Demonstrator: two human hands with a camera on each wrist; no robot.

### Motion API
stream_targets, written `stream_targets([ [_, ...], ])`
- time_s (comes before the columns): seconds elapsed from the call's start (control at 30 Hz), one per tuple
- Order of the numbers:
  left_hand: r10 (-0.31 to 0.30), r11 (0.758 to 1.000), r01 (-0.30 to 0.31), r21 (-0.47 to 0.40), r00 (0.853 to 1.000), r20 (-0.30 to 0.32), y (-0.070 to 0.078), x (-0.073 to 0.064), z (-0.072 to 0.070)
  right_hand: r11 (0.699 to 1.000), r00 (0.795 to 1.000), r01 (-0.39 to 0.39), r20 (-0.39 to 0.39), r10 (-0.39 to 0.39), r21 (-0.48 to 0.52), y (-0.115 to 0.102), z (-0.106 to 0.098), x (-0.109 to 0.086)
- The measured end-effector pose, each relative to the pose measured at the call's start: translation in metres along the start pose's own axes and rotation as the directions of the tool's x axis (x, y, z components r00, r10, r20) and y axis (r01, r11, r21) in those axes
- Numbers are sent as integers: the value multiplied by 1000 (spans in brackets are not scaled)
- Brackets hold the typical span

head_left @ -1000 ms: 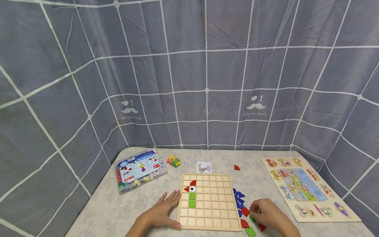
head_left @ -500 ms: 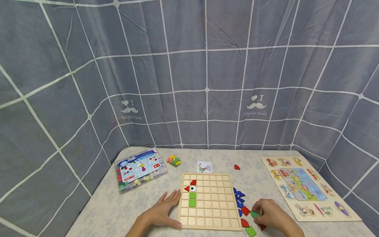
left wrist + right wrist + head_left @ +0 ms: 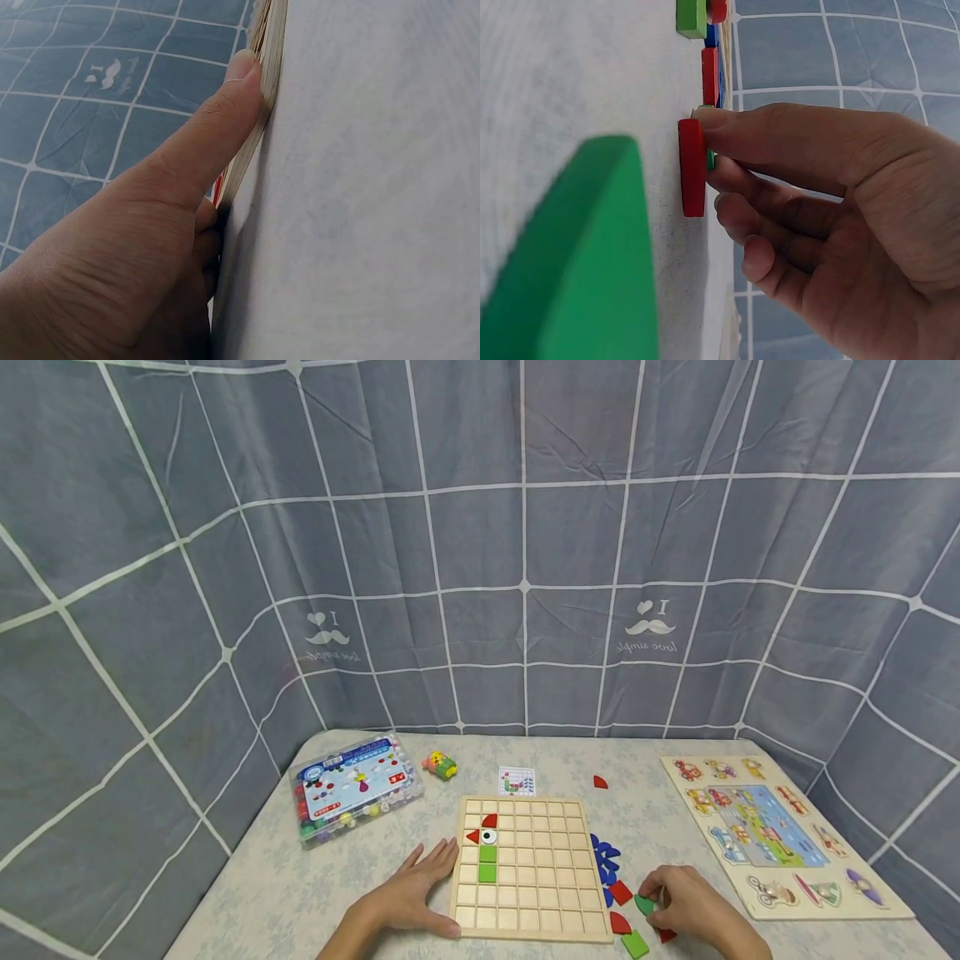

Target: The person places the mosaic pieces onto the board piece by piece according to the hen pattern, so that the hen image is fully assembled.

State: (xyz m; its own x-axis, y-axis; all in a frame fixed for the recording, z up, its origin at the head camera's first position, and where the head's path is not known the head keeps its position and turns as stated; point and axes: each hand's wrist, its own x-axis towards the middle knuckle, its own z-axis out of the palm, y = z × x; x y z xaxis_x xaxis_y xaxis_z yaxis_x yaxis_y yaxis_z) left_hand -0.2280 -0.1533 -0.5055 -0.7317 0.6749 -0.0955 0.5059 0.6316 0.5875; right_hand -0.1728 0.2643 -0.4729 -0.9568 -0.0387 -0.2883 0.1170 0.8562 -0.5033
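Note:
A wooden grid board (image 3: 540,881) lies in front of me in the head view. Set in its squares are a red quarter-round piece (image 3: 490,821), a red triangle (image 3: 472,837), a round eye piece (image 3: 489,837) and two light-green squares (image 3: 487,863). My left hand (image 3: 408,897) rests at the board's left side, fingers spread and straight, the thumb (image 3: 244,71) against its near corner. Right of the board, my right hand (image 3: 686,902) pinches a dark green curved piece (image 3: 644,905) between thumb and fingers, low at the table. A red piece (image 3: 692,166) stands out before the thumb in the right wrist view.
Near the right hand lie blue pieces (image 3: 604,860), a red square (image 3: 621,893) and a green square (image 3: 635,944). A picture card (image 3: 517,782) sits behind the board. Bead box (image 3: 358,787) and small toy (image 3: 440,766) stand left; an animal puzzle (image 3: 787,835) lies right.
My right hand has shifted slightly to the right, and more of the green piece shows between its fingers. The left hand and the board pieces stay as they were.

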Motion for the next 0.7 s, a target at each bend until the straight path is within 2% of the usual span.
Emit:
stream_targets([
  [0.13, 4, 1000, -4, 11, 1000, -2, -1, 0, 1, 1000, 1000, -17, -13, 17, -14, -2, 0, 0],
  [0.5, 4, 1000, -4, 8, 1000, 5, -1, 0, 0, 999, 999, 43, -20, -43, 2, -4, -2, -3],
  [0.7, -16, 1000, 15, 18, 1000, 3, -2, 2, 2, 1000, 998, -2, -58, 1, -19, -15, -7, -5],
])
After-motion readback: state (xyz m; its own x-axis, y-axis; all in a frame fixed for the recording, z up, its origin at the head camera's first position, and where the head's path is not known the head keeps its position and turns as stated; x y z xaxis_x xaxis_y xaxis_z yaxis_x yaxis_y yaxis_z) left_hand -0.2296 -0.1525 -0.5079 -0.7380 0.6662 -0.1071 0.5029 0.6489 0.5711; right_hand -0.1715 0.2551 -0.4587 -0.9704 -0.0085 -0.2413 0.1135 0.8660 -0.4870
